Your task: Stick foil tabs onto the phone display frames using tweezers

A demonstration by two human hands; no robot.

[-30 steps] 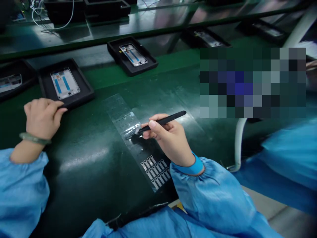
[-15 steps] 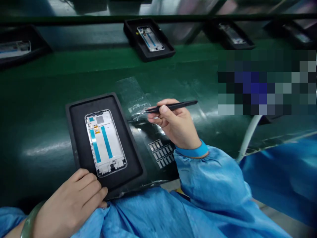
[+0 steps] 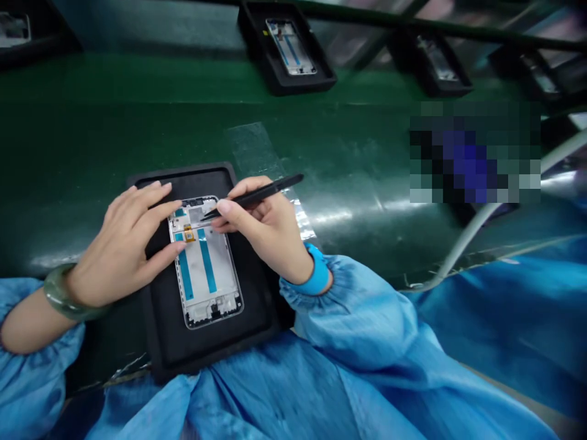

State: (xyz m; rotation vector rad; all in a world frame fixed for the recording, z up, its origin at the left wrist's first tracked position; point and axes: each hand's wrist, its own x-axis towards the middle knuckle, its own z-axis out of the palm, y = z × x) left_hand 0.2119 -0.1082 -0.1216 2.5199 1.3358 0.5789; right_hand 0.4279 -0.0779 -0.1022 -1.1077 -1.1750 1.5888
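Left of centre, the right hand (image 3: 273, 235) clasps black tweezers (image 3: 266, 190) in its grip over a phone chassis (image 3: 197, 272). The left hand (image 3: 121, 238) spreads, grip loose, at its left edge.

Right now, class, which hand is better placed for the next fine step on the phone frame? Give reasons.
Probably the right hand: it holds black tweezers, tips over the upper part of the phone frame. The left hand holds no tool; its fingers are spread at the left edge.
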